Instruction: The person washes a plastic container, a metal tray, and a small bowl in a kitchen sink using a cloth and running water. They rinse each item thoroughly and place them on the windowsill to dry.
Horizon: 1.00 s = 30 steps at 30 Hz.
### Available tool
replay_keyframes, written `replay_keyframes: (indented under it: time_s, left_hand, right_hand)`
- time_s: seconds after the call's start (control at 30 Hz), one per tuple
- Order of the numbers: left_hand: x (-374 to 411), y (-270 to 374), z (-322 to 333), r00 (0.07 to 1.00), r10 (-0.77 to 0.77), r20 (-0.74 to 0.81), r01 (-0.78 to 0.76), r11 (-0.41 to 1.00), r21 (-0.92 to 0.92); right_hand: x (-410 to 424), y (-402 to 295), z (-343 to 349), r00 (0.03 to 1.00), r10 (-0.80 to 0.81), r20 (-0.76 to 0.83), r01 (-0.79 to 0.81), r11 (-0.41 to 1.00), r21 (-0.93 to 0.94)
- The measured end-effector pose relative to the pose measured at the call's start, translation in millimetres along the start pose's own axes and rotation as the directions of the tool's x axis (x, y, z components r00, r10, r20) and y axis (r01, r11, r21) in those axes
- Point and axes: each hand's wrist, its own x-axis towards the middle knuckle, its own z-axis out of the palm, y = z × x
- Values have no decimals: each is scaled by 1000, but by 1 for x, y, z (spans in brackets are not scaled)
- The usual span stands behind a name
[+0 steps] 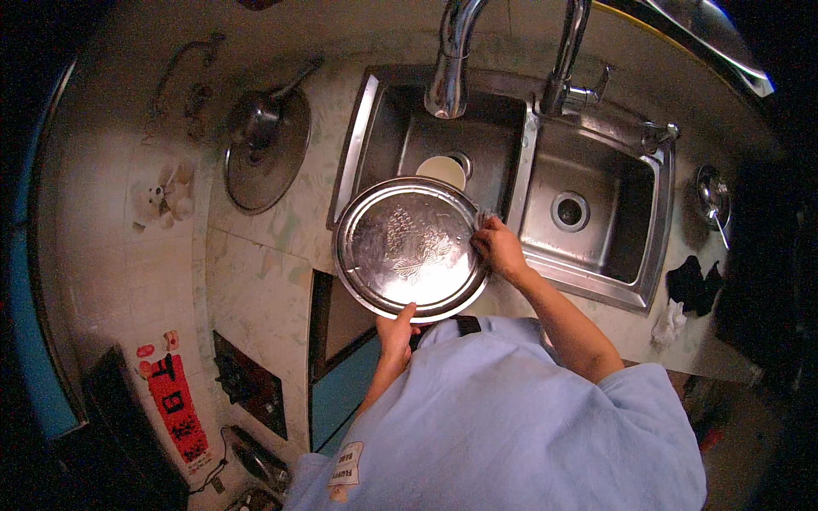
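A round metal tray (409,249) with an embossed leaf and fruit pattern is held over the front edge of the left sink basin. My left hand (396,335) grips its near rim, with the thumb on top. At the tray's right rim, my right hand (500,248) holds a small scrubber (484,219), possibly steel wool, against the edge. Beyond the tray, a pale bowl (442,171) lies in the left basin (418,137) near the drain, partly hidden by the tray.
A large chrome faucet (447,83) hangs over the left basin. To the right is a second basin (569,211). A pan lid (268,160) with a smaller pot on it stands at left. A metal bowl (712,195) and dark cloths (692,284) are at right.
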Motion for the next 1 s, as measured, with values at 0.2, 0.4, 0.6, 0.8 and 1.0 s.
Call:
replay_keyframes:
  time_s: [0.2, 0.4, 0.6, 0.8, 1.0]
  left_hand:
    - [-12, 11, -1, 991, 122, 54, -126, 989, 72]
    - [-11, 22, -5, 991, 87, 104, -100, 987, 128]
    - [-12, 10, -11, 985, 70, 156, -76, 996, 36]
    - [-14, 6, -14, 986, 55, 156, -62, 997, 39]
    - [-22, 8, -12, 975, 123, 187, -140, 987, 83]
  right_hand:
    - [29, -22, -12, 876, 470, -110, -457, 881, 127]
    - [24, -86, 16, 971, -194, 140, 120, 901, 416]
    - [38, -71, 12, 997, 27, -76, -5, 960, 279]
    - [26, -87, 16, 948, -239, 209, 159, 927, 339]
    - [22, -91, 5, 998, 23, -51, -10, 971, 237]
